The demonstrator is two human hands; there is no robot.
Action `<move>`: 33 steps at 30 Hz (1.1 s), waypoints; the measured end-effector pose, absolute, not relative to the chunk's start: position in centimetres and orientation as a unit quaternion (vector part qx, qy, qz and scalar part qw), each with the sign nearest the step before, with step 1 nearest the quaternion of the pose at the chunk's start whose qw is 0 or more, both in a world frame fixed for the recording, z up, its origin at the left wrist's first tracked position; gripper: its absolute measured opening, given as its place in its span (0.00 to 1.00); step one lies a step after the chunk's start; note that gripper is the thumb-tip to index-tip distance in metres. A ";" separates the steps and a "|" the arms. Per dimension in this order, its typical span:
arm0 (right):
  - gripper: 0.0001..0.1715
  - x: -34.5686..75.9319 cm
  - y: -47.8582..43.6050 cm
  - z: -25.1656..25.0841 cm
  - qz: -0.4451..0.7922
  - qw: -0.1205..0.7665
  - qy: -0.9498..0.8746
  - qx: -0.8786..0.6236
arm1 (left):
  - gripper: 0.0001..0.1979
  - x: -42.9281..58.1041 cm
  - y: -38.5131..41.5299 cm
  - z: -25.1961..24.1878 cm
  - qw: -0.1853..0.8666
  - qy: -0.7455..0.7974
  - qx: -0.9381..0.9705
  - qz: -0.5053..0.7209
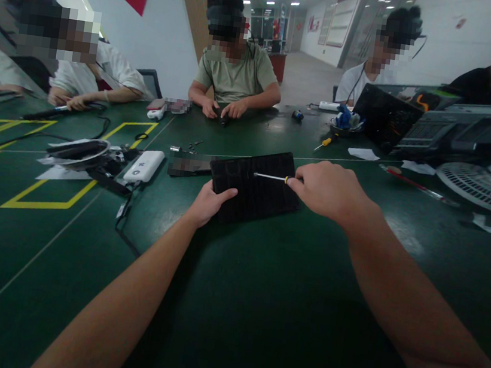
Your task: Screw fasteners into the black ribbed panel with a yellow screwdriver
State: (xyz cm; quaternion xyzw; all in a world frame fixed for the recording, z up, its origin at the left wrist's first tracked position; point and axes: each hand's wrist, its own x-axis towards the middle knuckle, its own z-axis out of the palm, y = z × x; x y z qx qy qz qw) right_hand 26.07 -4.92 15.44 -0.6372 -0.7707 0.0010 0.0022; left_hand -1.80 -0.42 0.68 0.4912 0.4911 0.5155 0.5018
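My left hand (210,203) grips the lower left edge of a flat black rectangular panel (257,194), thumb on its face. The panel is tilted up from the green table, and its surface is too dark to make out in detail. In my right hand (328,189) is a screwdriver (271,178) with a silver shaft and a yellow band at the handle. Its tip points left and lies over the middle of the panel; whether it touches a screw I cannot tell. Behind the panel's left edge lies a dark flat piece (188,166), beside several small metal parts (187,147).
A white power bank (144,166) with a cable sits left, beside a round black-and-silver item (88,157). Rightward are a yellow-handled screwdriver (324,143), a white fan grille (485,179) and a large grey-black casing (455,136). Several people sit around the green table (228,314).
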 end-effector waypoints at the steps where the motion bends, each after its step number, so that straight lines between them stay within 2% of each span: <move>1: 0.28 26.1 -4.9 15.4 0.004 0.006 -0.771 -0.636 | 0.29 -1.8 -0.4 0.7 0.502 0.491 0.491 0.515; 9: 0.24 26.4 -5.0 15.7 -0.008 0.018 -0.770 -0.638 | 0.30 -1.7 -0.3 0.5 0.502 0.496 0.485 0.517; 33: 0.26 26.2 -5.0 15.7 0.010 0.025 -0.778 -0.628 | 0.28 -1.6 -0.7 1.0 0.501 0.494 0.490 0.515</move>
